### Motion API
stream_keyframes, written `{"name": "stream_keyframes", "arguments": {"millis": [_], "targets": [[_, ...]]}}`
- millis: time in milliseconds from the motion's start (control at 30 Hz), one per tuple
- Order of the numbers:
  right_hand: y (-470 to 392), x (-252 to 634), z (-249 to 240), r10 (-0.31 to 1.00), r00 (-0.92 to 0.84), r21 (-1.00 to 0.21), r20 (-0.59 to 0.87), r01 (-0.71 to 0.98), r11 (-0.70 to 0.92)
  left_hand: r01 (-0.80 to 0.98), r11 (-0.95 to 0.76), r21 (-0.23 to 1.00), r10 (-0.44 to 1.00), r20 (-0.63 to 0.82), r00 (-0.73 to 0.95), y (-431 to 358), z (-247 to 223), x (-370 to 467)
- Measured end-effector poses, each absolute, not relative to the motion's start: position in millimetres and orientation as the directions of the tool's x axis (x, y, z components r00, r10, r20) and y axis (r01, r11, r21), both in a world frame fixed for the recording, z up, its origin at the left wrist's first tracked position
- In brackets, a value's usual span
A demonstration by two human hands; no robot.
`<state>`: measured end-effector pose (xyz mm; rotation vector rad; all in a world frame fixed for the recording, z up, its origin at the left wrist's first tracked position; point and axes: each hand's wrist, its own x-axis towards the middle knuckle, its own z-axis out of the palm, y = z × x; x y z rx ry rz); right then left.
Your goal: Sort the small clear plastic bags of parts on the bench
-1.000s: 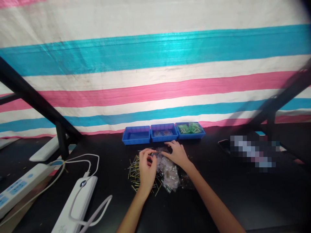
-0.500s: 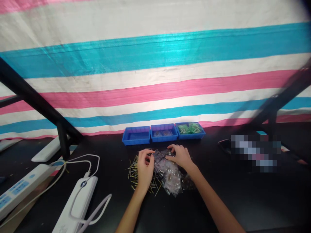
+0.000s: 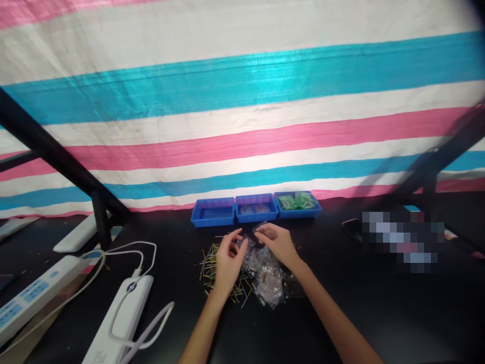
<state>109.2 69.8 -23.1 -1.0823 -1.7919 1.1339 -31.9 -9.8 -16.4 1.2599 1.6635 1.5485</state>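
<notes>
- A small clear packet (image 3: 260, 227) is pinched between the fingertips of the right hand (image 3: 276, 242) and is held just above the table, at the far edge of the bag pile.
- The fingers of the left hand (image 3: 228, 260) are spread and loosely curled; nothing can be seen gripped in them, although the thumb and forefinger lie close to the near-left corner of the clear plastic.
- A heap of small clear bags (image 3: 265, 273) lies directly below and between both hands. The contents are too small to identify.
- A scatter of thin yellow pins (image 3: 209, 265) lies on the table to the left of the bags, partly under the left hand.
- Three blue trays stand in a row at the far side, against the striped sheet (image 3: 242, 101). The left tray (image 3: 212, 212) appears bare, a few small dark items are seen in the middle tray (image 3: 256, 208), and green parts are held in the right tray (image 3: 297, 203).
- Judged from this layout, the sorting is at an early-to-middle stage: two trays carry some stock, one tray carries none, and most bags and pins remain loose on the black table (image 3: 379, 313).
- White power strips (image 3: 117, 323) and cables lie at the near left, well apart from the work.
</notes>
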Motion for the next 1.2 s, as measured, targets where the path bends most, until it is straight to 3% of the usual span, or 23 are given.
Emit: {"name": "stream_keyframes", "arguments": {"millis": [133, 233, 500, 767, 867, 1000, 1100, 1200], "targets": [[59.3, 107.3, -12.0, 0.808, -0.559, -0.899, 0.185, 0.236, 0.369, 0.267, -0.090, 0.959, 0.921, 0.182, -0.344, -10.4, -19.0, -29.6], [54.5, 108.2, -6.4, 0.771, -0.608, -0.871, 0.189, 0.259, 0.417, 0.201, -0.066, 0.977, 0.936, 0.130, -0.328, -10.3, -20.6, -30.3], [57.5, 108.6, 1.1, 0.781, -0.571, -0.889, 0.253, 0.181, 0.420, 0.125, -0.088, 0.988, 0.867, 0.138, -0.479, -8.8, -17.2, -38.1], [62.5, 111.4, 0.9, 0.797, -0.465, -0.881, 0.386, 0.069, 0.467, 0.246, -0.176, 0.953, 0.906, 0.255, -0.337, -11.7, -16.7, -35.7], [60.4, 110.1, 0.9, 0.818, -0.469, -0.902, 0.333, 0.094, 0.421, 0.203, -0.142, 0.969, 0.908, 0.209, -0.362, -12.7, -16.9, -32.6], [56.4, 105.0, 2.0, 0.872, -0.453, -0.970, 0.187, 0.053, 0.235, 0.086, -0.086, 0.993, 0.909, 0.114, -0.401, -13.0, -16.2, -29.0], [59.8, 104.9, 2.9, 0.922, -0.365, -0.992, 0.129, -0.059, 0.116, 0.039, -0.093, 0.995, 0.893, 0.101, -0.439, -13.1, -15.1, -26.5], [70.6, 111.7, 0.6, 0.963, -0.244, -0.992, 0.117, -0.078, 0.101, 0.044, -0.092, 0.995, 0.875, 0.102, -0.473, -13.6, -13.6, -24.3]]}}
